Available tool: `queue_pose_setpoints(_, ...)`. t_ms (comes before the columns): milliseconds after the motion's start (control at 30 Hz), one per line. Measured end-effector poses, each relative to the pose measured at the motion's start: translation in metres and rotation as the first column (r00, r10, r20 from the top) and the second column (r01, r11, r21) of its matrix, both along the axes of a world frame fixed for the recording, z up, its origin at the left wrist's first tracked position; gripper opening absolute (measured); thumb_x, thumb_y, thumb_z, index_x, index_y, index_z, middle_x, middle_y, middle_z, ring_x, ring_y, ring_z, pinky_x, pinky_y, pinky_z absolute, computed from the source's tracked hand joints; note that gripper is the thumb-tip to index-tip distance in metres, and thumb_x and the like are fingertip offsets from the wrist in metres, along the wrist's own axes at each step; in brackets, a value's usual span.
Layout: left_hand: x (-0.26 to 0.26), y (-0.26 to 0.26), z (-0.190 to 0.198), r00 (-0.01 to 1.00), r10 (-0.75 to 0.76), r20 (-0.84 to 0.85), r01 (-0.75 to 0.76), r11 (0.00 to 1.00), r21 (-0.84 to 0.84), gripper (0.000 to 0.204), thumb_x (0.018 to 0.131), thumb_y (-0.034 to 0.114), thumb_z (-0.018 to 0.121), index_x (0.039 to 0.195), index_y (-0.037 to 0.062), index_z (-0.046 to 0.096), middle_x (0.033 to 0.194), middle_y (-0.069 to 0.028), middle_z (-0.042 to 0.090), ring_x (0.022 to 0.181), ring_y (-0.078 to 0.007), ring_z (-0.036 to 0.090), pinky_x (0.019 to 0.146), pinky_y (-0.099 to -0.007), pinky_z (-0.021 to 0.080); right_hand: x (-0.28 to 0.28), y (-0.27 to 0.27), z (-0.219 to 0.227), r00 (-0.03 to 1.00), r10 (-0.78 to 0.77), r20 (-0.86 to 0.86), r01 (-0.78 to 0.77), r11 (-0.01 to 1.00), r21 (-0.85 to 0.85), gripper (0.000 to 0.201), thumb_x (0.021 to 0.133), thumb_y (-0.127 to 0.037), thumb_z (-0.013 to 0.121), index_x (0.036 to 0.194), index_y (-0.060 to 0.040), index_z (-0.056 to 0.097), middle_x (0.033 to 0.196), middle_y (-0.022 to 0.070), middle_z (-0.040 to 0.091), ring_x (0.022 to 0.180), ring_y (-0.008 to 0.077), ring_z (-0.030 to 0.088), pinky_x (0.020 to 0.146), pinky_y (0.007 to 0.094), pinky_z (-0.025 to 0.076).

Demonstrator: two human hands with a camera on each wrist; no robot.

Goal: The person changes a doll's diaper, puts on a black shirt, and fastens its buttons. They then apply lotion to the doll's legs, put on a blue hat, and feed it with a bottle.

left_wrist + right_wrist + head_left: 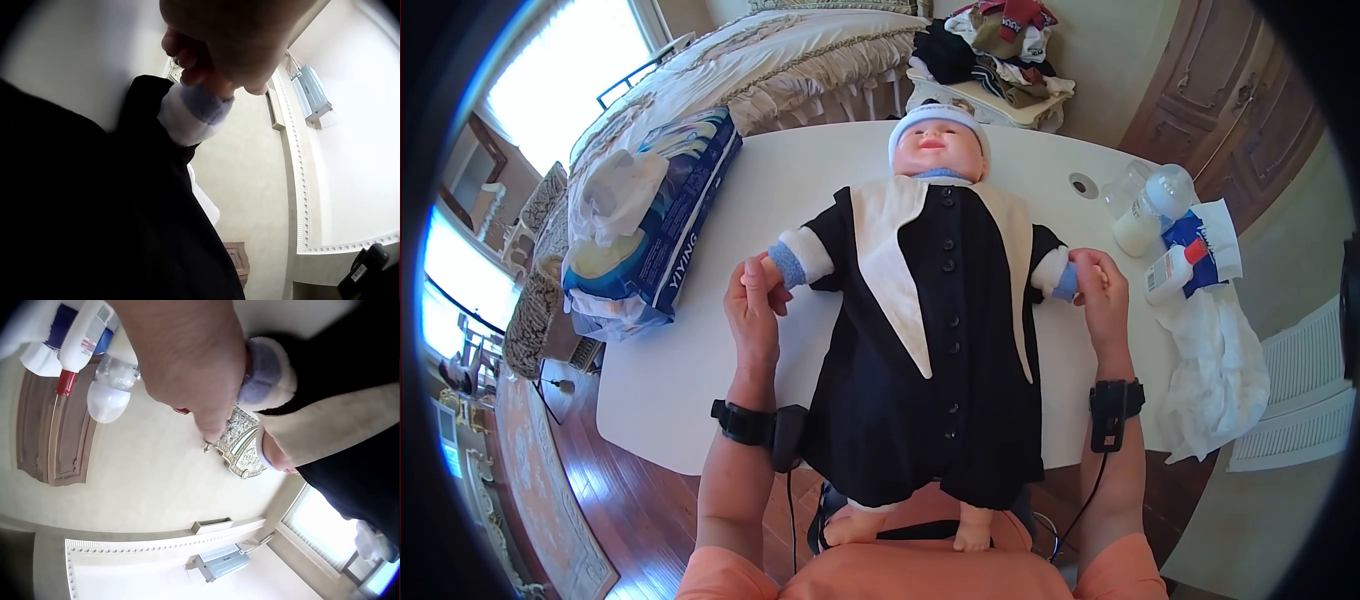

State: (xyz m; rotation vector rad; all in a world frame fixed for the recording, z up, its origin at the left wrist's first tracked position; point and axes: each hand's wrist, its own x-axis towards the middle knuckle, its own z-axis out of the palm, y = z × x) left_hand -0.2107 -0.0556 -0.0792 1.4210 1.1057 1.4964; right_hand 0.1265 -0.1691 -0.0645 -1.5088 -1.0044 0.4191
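A baby doll (940,150) lies on its back on the white table (670,390), face up, its feet hanging toward the person. It wears a black buttoned outfit (880,420) with a wide cream collar and a white headband. My left hand (755,315) holds the doll's hand on the left, thumb on top, just beyond the blue-and-white cuff (790,263). On the other side my right hand (1105,300) grips the doll's other hand, next to a matching cuff (265,372). Both doll arms are spread outward, and my fingers mostly hide the doll's hands.
A blue diaper pack (690,215) with white items on top lies at the table's left. On the right are a baby bottle (1142,220), a white bottle with red cap (1170,272) and crumpled white cloth (1215,370). Behind stand a bed (800,75) and piled clothes (1000,50).
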Motion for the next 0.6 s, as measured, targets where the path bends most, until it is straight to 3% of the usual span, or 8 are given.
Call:
queue_pose_setpoints(33,0.006,0.0,-0.001,1.0,0.001,0.0,-0.001,1.0,0.0,0.042,0.091,0.039,0.038,0.101,0.0007,0.054,0.059,-0.0002,0.048,0.047,-0.0047,0.041,0.042,-0.0168,0.031,-0.003,0.0,0.002,0.997,-0.012,0.073,0.013,1.0,-0.01,0.025,0.086,-0.025,0.053,0.085,-0.0008,0.059,0.065,-0.0012,0.052,0.056,0.0043,0.045,0.048,0.0201,0.036)
queue_pose_setpoints(100,0.017,-0.001,-0.002,0.989,0.146,0.015,-0.147,0.983,0.105,0.046,0.091,0.041,0.035,0.098,0.0003,0.054,0.058,0.0002,0.047,0.046,-0.0045,0.04,0.042,-0.0175,0.031,0.001,0.0,-0.003,0.992,0.022,0.12,-0.019,1.0,-0.022,0.025,0.085,-0.025,0.053,0.085,-0.001,0.059,0.065,-0.0013,0.052,0.056,0.0042,0.044,0.047,0.0199,0.035)
queue_pose_setpoints(167,0.011,-0.003,0.001,0.996,0.082,-0.036,-0.08,0.995,0.06,0.045,0.091,0.041,0.037,0.098,-0.0005,0.054,0.059,-0.0009,0.048,0.047,-0.0049,0.041,0.042,-0.0173,0.031,0.006,-0.001,-0.005,0.985,0.054,0.166,-0.049,0.998,-0.034,0.025,0.085,-0.026,0.054,0.085,-0.0012,0.059,0.064,-0.0014,0.052,0.056,0.0041,0.044,0.046,0.0197,0.034)
queue_pose_setpoints(300,-0.006,-0.003,0.003,0.994,-0.063,-0.089,0.058,0.997,-0.06,0.039,0.09,0.035,0.043,0.101,-0.0015,0.051,0.061,-0.002,0.049,0.049,-0.0054,0.043,0.042,-0.0173,0.033,0.014,-0.002,-0.005,0.996,-0.002,0.084,0.01,0.995,-0.099,0.029,0.086,-0.029,0.052,0.085,-0.0018,0.059,0.063,-0.0013,0.052,0.054,0.0044,0.045,0.044,0.0189,0.034)
queue_pose_setpoints(467,0.0,0.002,-0.001,1.0,0.005,0.013,-0.005,0.999,-0.036,0.035,0.089,0.032,0.046,0.1,-0.0008,0.052,0.059,-0.0015,0.048,0.047,-0.0052,0.042,0.041,-0.0175,0.032,0.012,0.0,-0.008,0.999,0.033,-0.016,-0.034,0.996,-0.077,0.03,0.086,-0.032,0.051,0.088,-0.0026,0.059,0.066,-0.0009,0.053,0.056,0.005,0.046,0.045,0.0186,0.036)
queue_pose_setpoints(600,0.017,0.0,-0.005,0.994,0.088,0.066,-0.094,0.991,0.095,0.033,0.09,0.032,0.044,0.094,0.0012,0.054,0.056,-0.0009,0.047,0.046,-0.0051,0.041,0.04,-0.0175,0.031,0.002,0.001,-0.007,0.991,0.099,0.094,-0.093,0.994,-0.063,0.027,0.082,-0.028,0.057,0.091,-0.0025,0.058,0.071,0.0005,0.055,0.059,0.0062,0.048,0.05,0.0198,0.04)
